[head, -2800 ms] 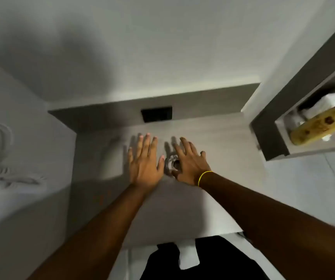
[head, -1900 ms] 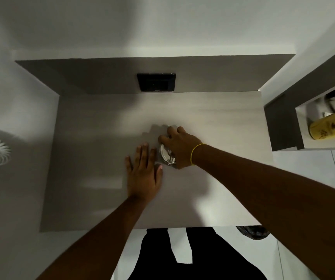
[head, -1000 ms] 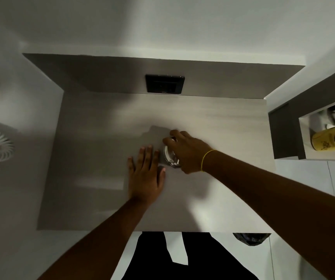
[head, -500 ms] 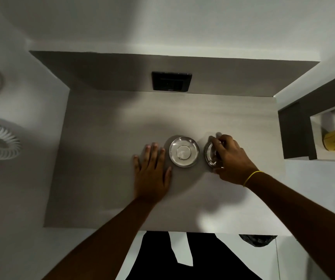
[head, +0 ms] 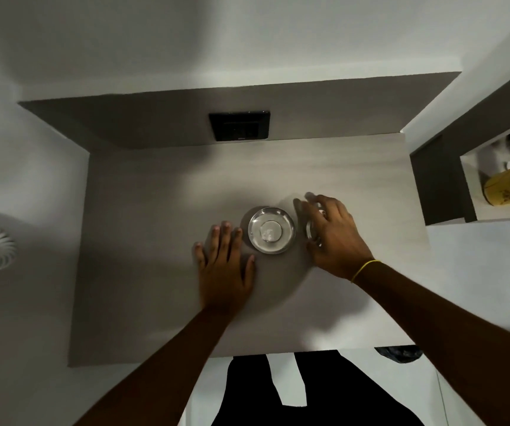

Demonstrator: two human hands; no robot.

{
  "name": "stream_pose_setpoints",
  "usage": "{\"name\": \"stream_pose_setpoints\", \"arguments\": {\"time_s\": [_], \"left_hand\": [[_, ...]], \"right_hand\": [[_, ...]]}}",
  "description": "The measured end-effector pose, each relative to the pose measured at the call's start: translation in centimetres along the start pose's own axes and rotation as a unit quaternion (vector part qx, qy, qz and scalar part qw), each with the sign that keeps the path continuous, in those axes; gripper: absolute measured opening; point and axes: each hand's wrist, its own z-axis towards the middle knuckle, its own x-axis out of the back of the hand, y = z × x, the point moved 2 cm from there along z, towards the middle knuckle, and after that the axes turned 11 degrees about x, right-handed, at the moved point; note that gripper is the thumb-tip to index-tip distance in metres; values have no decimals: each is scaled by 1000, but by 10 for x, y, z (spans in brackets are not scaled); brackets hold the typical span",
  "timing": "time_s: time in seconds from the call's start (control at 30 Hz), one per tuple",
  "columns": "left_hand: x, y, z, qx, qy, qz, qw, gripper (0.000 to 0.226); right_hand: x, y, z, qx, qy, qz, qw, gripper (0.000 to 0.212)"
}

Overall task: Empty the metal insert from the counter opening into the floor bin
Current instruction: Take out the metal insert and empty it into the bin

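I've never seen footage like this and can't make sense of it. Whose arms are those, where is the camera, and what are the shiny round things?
There is no machine: a person wears one camera on the head, looking down at their own bare hands over a grey counter. The left hand lies flat and open on it. Beside its fingertips is a round metal insert sitting in the counter, with something pale in its middle. The right hand, with a yellow band at the wrist, curls over a second round metal piece, probably a lid. A dark bin peeks out below the counter's near edge.
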Motion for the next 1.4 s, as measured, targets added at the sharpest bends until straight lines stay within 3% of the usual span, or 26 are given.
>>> {"name": "stream_pose_setpoints", "arguments": {"time_s": [0.1,0.33,0.5,0.6,0.67,0.77,0.83,0.93,1.03,1.1,1.27,1.4], "left_hand": [[-2,-2,1,-1,-4,4,1000,71],[0,-4,1,1,-10,-49,999,78],[11,-2,-24,-1,-38,-164,986,80],[17,18,-62,-67,-100,-189,975,81],[18,45,-88,-162,-131,-178,962,82],[5,104,-109,-334,-196,-153,909,90],[-10,151,-107,-404,-255,-123,870,93],[-37,219,-94,-494,-225,-45,839,88],[-58,258,-81,-575,-203,28,792,89],[-69,264,-78,-600,-192,60,774,90],[-72,261,-78,-606,-193,69,769,88],[-72,261,-77,-612,-178,106,763,86]], "right_hand": [[-5,-19,22,5,34,47,998,66],[-13,-26,63,3,-58,43,997,69],[3,-12,56,11,-23,102,994,57],[18,9,28,-15,50,168,984,45],[27,28,-3,-50,87,218,971,46],[37,63,-63,-106,142,322,930,50],[40,87,-107,-140,179,377,898,53],[44,121,-172,-194,225,399,867,53],[41,149,-237,-271,308,443,797,53],[36,167,-278,-314,356,444,760,51],[10,203,-361,-383,437,445,681,47],[-29,227,-409,-457,461,370,664,56]]}}
